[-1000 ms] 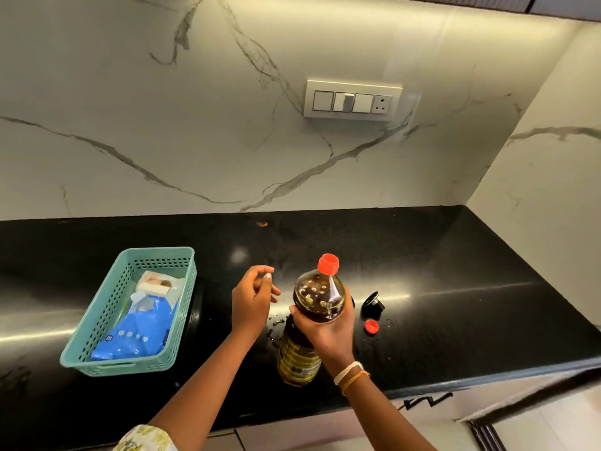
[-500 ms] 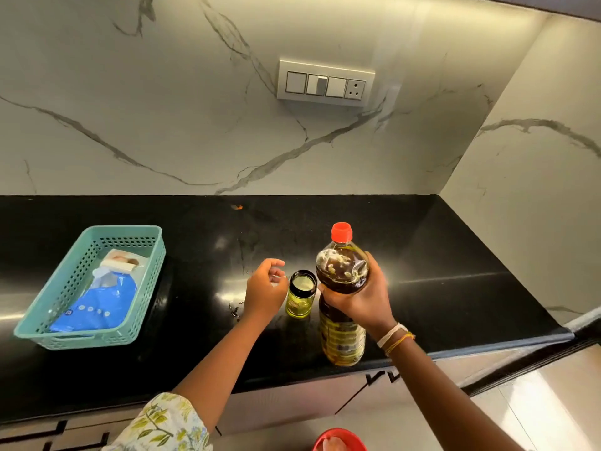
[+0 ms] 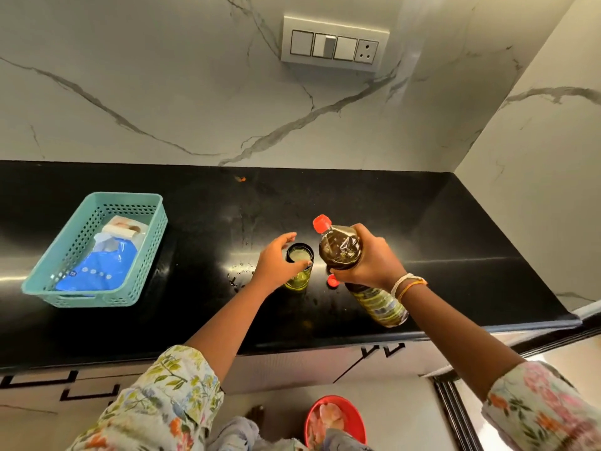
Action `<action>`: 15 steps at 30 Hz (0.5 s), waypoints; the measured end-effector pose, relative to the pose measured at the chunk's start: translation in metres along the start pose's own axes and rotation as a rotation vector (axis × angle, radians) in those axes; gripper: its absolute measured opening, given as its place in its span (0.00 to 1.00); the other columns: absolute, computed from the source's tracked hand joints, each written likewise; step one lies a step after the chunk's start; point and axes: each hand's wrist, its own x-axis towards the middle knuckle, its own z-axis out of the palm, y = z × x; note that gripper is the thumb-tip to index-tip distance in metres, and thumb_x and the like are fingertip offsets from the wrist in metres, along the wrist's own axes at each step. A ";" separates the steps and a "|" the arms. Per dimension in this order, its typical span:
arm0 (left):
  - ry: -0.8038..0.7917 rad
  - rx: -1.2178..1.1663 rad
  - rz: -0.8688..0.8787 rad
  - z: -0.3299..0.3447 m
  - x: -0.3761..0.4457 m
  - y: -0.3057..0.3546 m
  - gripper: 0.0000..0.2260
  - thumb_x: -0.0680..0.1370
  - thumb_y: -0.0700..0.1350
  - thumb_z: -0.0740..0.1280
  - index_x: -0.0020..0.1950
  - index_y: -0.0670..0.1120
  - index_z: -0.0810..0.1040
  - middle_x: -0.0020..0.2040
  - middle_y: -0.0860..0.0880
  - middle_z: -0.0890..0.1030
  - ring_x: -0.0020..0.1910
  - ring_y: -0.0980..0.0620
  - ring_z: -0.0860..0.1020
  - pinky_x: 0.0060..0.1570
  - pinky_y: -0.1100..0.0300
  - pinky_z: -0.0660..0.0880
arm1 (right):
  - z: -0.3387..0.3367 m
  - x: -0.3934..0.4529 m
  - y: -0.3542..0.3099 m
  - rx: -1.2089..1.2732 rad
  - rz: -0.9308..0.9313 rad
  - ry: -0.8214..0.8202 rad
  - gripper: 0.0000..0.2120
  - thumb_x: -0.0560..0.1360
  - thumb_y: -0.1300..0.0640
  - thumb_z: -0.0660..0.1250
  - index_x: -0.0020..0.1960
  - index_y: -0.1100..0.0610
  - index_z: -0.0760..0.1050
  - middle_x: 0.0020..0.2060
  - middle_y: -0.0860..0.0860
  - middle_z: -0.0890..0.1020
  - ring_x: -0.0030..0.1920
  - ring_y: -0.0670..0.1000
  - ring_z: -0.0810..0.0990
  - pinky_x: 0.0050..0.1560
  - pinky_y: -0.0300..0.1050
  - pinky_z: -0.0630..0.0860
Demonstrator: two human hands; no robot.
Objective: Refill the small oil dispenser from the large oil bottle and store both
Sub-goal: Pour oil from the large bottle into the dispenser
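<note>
From my remote seat I read this as the step just ahead of the pour. Leftmost, the teal basket (image 3: 97, 252) sits on the black tabletop (image 3: 455, 229), well apart from the work. My left hand (image 3: 276, 262) cups the small oil dispenser (image 3: 298, 266), which stands upright and uncapped on the tabletop — thumb at its rim, fingers curved round the far side, so that grip is clamped on the glass. A small red cap (image 3: 332, 281) lies on the tabletop just beside the dispenser. On the right, my right hand (image 3: 367, 258) is wrapped round the shoulder of the large oil bottle (image 3: 344, 252), held tilted with its neck leaning toward the dispenser; a red cap (image 3: 322, 223) appears to be on it, so I judge that it must come off before any oil flows, and then the mouth needs lining up over the narrow opening.

Half a second ago the bottle was upright and my left hand hung short of the dispenser — now the bottle leans and the hand is on it.
</note>
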 end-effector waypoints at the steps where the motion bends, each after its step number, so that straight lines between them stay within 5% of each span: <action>1: -0.002 0.001 -0.002 0.000 0.001 -0.001 0.33 0.68 0.47 0.79 0.71 0.47 0.72 0.67 0.49 0.77 0.66 0.51 0.74 0.65 0.54 0.72 | 0.001 0.002 0.003 -0.036 0.004 -0.017 0.35 0.55 0.42 0.81 0.56 0.50 0.69 0.45 0.45 0.83 0.44 0.47 0.83 0.42 0.39 0.80; 7: -0.006 0.000 0.016 -0.001 0.003 -0.007 0.29 0.66 0.48 0.80 0.66 0.48 0.77 0.61 0.51 0.81 0.62 0.53 0.77 0.62 0.57 0.73 | 0.006 0.015 0.014 -0.226 0.011 -0.184 0.38 0.54 0.38 0.80 0.56 0.49 0.67 0.46 0.47 0.82 0.44 0.49 0.82 0.44 0.46 0.82; 15: 0.026 -0.005 0.049 0.002 -0.001 -0.009 0.28 0.66 0.49 0.80 0.65 0.49 0.78 0.60 0.50 0.82 0.59 0.52 0.79 0.61 0.54 0.76 | -0.001 0.030 0.016 -0.472 -0.072 -0.331 0.39 0.53 0.34 0.75 0.56 0.50 0.66 0.44 0.47 0.81 0.41 0.50 0.80 0.41 0.43 0.79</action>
